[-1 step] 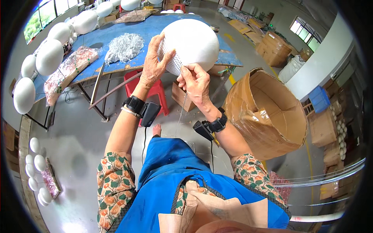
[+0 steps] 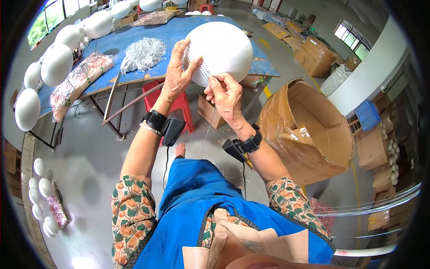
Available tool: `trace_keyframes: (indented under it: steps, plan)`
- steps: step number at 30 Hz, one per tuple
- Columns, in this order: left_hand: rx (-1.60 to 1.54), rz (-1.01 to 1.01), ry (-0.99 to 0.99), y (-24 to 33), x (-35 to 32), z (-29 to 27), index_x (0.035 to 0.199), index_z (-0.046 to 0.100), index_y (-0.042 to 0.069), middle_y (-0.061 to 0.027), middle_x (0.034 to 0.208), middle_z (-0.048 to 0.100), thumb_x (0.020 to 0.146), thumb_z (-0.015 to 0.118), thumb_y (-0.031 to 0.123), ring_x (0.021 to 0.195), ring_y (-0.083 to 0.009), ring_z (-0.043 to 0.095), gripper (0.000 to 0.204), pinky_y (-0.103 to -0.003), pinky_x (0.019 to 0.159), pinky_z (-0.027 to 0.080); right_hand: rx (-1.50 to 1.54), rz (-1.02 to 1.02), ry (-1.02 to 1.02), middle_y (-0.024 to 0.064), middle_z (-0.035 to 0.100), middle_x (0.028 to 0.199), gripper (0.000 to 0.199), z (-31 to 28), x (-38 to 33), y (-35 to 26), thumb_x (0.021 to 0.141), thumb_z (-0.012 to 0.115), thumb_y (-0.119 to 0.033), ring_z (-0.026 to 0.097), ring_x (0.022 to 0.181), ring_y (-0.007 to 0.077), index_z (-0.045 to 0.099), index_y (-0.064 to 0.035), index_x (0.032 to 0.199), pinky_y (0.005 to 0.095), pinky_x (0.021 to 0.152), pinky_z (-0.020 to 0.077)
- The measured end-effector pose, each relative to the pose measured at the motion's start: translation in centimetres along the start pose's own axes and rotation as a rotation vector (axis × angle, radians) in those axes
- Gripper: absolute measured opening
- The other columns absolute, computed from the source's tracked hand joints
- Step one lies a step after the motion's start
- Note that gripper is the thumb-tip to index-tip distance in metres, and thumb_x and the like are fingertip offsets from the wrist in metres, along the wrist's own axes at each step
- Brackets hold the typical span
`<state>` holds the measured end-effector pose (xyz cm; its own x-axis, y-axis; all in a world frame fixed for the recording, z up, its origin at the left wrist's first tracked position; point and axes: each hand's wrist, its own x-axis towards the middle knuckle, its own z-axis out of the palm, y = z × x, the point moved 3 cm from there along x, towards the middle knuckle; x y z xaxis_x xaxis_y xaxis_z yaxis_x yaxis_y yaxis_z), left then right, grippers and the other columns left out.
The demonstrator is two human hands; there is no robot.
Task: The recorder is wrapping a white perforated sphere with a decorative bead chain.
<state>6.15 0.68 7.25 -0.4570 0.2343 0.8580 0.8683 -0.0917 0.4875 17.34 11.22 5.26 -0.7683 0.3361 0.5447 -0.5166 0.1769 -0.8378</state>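
A large white ball (image 2: pixel 226 47) is held up in front of me at the table's near edge. A band of small white bead-like dots (image 2: pixel 202 74) covers its lower left side. My left hand (image 2: pixel 178 74) grips the ball from the left, fingers and thumb pressed against the dotted band. At the ball's lower edge my right hand (image 2: pixel 226 95) is closed in a pinch, thumb against the forefinger. A thin pale strand (image 2: pixel 208 130) hangs below the right hand; its upper end is hidden by the fingers.
A blue table (image 2: pixel 179 31) carries a heap of white strands (image 2: pixel 142 54) and white balls on sticks along its left side. Under it stands a red stool (image 2: pixel 181 110). A big open carton (image 2: pixel 309 134) is at my right. More white balls (image 2: pixel 45 187) stand at lower left.
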Motion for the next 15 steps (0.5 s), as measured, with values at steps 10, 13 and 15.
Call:
trace_keyframes:
  steps: [10,13,15]
  plan:
    - [0.027,0.061,-0.020,-0.59,-0.11,0.53,0.130,0.031,0.007,-0.0213,0.129,0.032,0.082,0.057,0.031,0.120,-0.0331,0.033,0.060,-0.036,0.100,0.026,-0.016,0.015,0.087,0.0038,0.057,0.059,0.013,0.21,-0.07,-0.36,0.085,0.053,-0.011,0.052,0.047,0.0055,0.053,0.0014,0.083,0.0175,0.041,0.0423]
    - [0.048,0.026,-0.029,-0.53,-0.21,0.70,0.131,0.029,0.006,-0.0214,0.131,0.030,0.083,0.056,0.031,0.121,-0.0330,0.032,0.061,-0.037,0.100,0.026,-0.010,0.031,0.113,0.0040,0.057,0.059,0.013,0.23,-0.06,-0.56,0.085,0.053,-0.011,0.052,0.046,0.0056,0.052,0.0012,0.082,0.0175,0.040,0.0417]
    - [0.049,0.025,-0.036,-0.58,-0.24,0.56,0.131,0.028,0.005,-0.0217,0.130,0.030,0.081,0.057,0.034,0.121,-0.0334,0.032,0.065,-0.037,0.100,0.027,-0.026,0.051,0.115,0.0049,0.058,0.060,0.012,0.32,-0.08,-0.63,0.085,0.053,-0.011,0.053,0.047,0.0061,0.053,0.0017,0.084,0.0177,0.041,0.0425]
